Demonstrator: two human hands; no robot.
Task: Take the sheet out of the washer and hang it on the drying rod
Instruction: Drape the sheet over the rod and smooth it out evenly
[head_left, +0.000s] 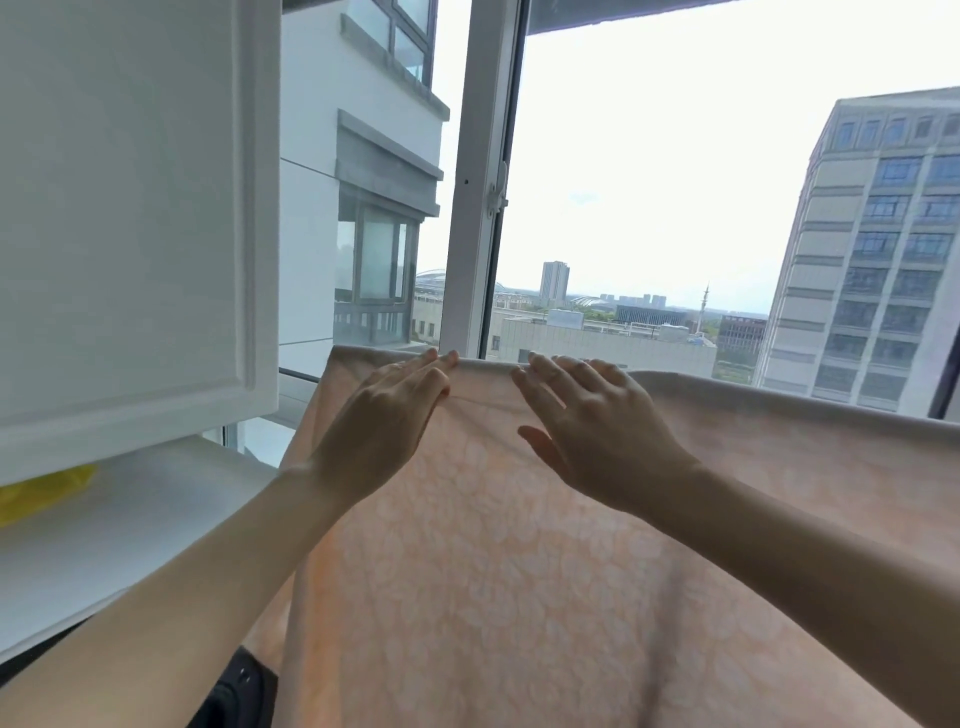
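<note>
A peach sheet (519, 571) with a pale round pattern hangs in front of me, folded over a horizontal line that runs from the centre to the right. The drying rod itself is hidden under that fold. My left hand (384, 421) lies flat on the sheet with straight fingers reaching the top fold. My right hand (597, 426) rests beside it, fingers spread and straight on the fold, thumb held off the cloth. Neither hand grips the fabric.
A white cabinet door (130, 223) stands open at the left above a white shelf (104, 545) with something yellow (47, 491) on it. Behind the sheet is a window with a white frame post (483, 171). A dark object (239, 686) shows at the bottom.
</note>
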